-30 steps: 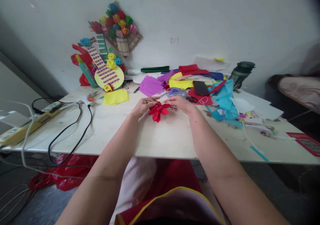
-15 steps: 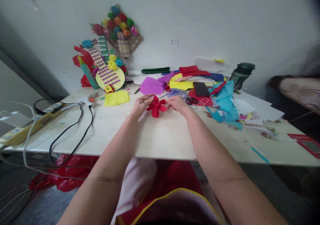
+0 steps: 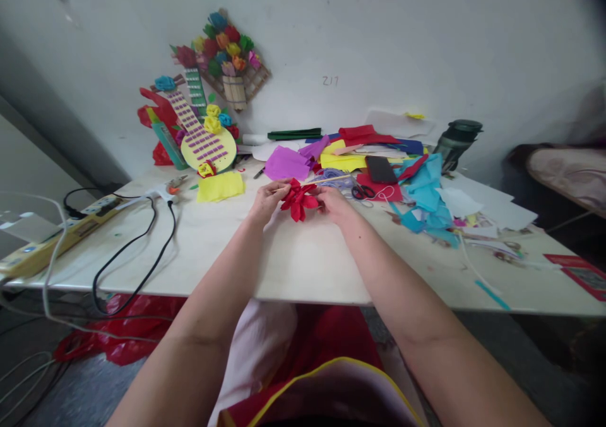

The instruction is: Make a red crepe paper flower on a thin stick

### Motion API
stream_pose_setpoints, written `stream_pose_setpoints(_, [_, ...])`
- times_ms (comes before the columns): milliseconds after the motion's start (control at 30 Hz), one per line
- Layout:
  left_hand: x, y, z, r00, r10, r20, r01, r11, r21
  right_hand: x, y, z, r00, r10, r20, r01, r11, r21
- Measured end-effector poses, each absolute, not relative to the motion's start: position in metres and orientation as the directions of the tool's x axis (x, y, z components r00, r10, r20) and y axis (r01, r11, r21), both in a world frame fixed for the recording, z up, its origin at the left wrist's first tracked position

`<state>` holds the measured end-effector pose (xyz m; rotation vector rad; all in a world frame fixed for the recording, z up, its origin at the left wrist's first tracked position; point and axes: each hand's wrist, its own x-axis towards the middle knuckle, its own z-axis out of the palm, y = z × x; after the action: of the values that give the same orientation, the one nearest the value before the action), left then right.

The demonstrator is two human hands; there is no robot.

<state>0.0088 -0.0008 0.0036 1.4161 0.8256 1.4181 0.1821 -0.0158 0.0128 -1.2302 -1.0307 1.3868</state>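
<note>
A red paper flower (image 3: 298,201) with several pointed petals is held a little above the white table, between my two hands. My left hand (image 3: 269,201) pinches its left petals with closed fingers. On the other side, my right hand (image 3: 331,202) is closed at the flower's right edge; its fingertips are partly hidden behind the petals. A thin pale stick (image 3: 331,179) shows just above my right hand, and I cannot tell whether it joins the flower. Behind the hands lie a purple paper sheet (image 3: 286,162) and a bundle of lilac cord (image 3: 337,175).
Black scissors (image 3: 363,191) and a dark phone (image 3: 381,169) lie on red paper. Blue crepe paper (image 3: 423,190) and scraps cover the right side, near a dark bottle (image 3: 457,143). Left are a glue gun (image 3: 163,192), a power strip (image 3: 71,231) and a yellow sheet (image 3: 220,187).
The flower has turned slightly and shifted a bit to the right. My right hand has moved a little left, closer against the petals; my left hand has hardly moved.
</note>
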Motion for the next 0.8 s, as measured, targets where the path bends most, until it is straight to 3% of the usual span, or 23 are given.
stream_pose_setpoints(200, [0.009,-0.003,0.004,0.117,0.934,0.337,-0.142,-0.32,0.937,0.182,-0.015,0.009,-0.118,0.99,-0.082,-0.259,-0.11,-0.96])
stream_pose_setpoints(800, [0.012,0.002,-0.002,0.1,0.941,0.322,-0.146,-0.306,0.941,0.178,-0.01,0.0,-0.17,0.985,-0.021,-0.334,-0.078,-0.939])
